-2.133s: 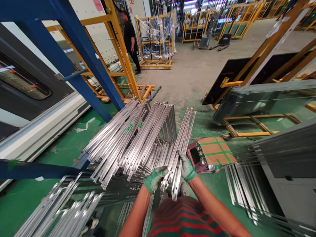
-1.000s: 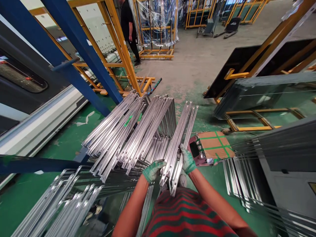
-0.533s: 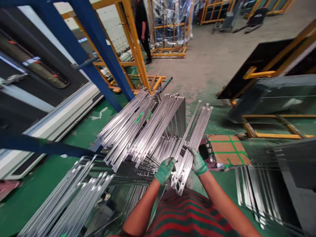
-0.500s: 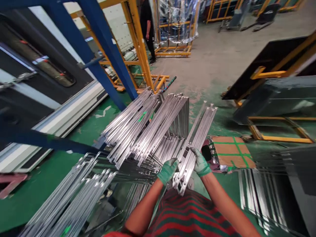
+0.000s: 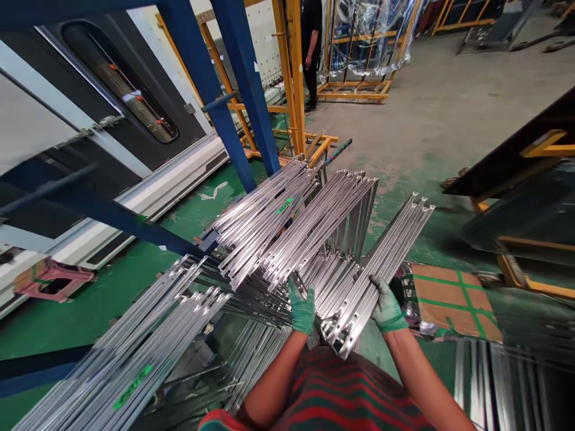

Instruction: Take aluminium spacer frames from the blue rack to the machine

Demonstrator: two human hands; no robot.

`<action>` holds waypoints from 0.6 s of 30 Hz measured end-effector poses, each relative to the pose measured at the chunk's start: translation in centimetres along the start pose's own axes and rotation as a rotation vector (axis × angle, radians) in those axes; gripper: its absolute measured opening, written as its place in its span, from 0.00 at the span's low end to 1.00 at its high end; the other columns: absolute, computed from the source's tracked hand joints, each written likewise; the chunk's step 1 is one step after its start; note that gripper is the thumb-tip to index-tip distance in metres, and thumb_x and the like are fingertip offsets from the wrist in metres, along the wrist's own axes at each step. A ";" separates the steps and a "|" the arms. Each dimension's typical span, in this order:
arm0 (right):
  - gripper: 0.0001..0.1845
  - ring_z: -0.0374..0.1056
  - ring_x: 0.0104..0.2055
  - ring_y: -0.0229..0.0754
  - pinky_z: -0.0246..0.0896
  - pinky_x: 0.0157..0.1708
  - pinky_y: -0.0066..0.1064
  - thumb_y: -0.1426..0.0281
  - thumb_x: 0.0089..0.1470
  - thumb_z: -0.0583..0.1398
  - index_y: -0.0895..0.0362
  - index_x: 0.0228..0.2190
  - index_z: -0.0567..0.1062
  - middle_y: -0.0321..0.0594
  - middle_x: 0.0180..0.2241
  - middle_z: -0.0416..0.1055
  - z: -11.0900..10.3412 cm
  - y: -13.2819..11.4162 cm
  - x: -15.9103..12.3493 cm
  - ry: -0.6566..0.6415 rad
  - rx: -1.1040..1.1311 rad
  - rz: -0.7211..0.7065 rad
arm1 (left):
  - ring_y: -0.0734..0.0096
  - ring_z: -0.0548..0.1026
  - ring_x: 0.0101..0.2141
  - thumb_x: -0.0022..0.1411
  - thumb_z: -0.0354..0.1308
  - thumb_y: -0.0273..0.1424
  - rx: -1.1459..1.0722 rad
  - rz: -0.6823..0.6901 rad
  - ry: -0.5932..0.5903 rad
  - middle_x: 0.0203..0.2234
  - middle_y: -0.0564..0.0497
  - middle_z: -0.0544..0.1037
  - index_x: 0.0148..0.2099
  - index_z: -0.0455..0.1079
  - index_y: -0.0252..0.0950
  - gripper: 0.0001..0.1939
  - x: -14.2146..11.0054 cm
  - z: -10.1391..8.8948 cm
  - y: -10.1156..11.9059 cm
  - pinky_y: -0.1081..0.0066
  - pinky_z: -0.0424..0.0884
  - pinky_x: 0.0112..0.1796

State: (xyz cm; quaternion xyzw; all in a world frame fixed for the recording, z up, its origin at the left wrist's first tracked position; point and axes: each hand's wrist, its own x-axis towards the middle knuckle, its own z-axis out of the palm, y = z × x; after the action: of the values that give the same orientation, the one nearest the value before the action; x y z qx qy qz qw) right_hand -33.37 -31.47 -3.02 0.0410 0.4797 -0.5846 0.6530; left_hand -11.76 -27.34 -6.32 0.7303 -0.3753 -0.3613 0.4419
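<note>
left hand shifted (bundle gripped)

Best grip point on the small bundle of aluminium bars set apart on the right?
Probably the near end of the bundle, from its right side, where the right hand holds it. The bars fan away toward the floor and the big stack crowds the left.

Open green floor lies ahead-right of the held metal strips. Leaning strip stacks and blue frame posts block the left; a cardboard-topped pallet crowds the right.
</note>
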 end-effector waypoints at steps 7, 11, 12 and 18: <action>0.11 0.80 0.39 0.53 0.80 0.47 0.49 0.74 0.35 0.67 0.53 0.26 0.75 0.36 0.24 0.79 1.0 -0.8 -1.1 0.013 -0.002 0.079 | 0.53 0.75 0.52 0.63 0.56 0.39 0.004 0.058 -0.234 0.49 0.36 0.78 0.51 0.72 0.31 0.20 -0.3 0.1 0.3 0.53 0.65 0.63; 0.11 0.79 0.43 0.58 0.77 0.50 0.56 0.70 0.33 0.65 0.52 0.27 0.77 0.40 0.28 0.81 0.2 -0.9 -0.9 -0.088 -0.006 0.103 | 0.56 0.77 0.52 0.65 0.54 0.46 -0.093 0.184 -0.616 0.53 0.39 0.79 0.60 0.72 0.32 0.29 -3.0 -0.5 0.3 0.56 0.70 0.60; 0.12 0.79 0.44 0.59 0.76 0.51 0.59 0.69 0.32 0.64 0.52 0.27 0.78 0.40 0.29 0.81 -0.2 -0.8 -0.7 -0.096 -0.013 0.094 | 0.55 0.76 0.53 0.67 0.52 0.47 -0.087 0.194 -0.664 0.55 0.39 0.79 0.61 0.71 0.33 0.30 -3.5 -0.6 0.2 0.56 0.70 0.60; 0.14 0.78 0.48 0.60 0.73 0.53 0.64 0.67 0.33 0.61 0.46 0.29 0.79 0.38 0.35 0.82 -1.8 -0.4 1.0 0.020 0.002 -0.028 | 0.54 0.66 0.66 0.70 0.45 0.53 -0.125 0.112 -0.394 0.64 0.35 0.71 0.65 0.67 0.32 0.35 -3.9 -1.1 -0.3 0.54 0.61 0.68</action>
State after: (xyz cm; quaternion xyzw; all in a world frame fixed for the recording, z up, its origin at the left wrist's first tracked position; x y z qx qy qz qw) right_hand -34.85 -31.24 -4.43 0.0406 0.4863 -0.5936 0.6399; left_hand -12.52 -23.44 -5.44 0.5947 -0.4711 -0.4946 0.4239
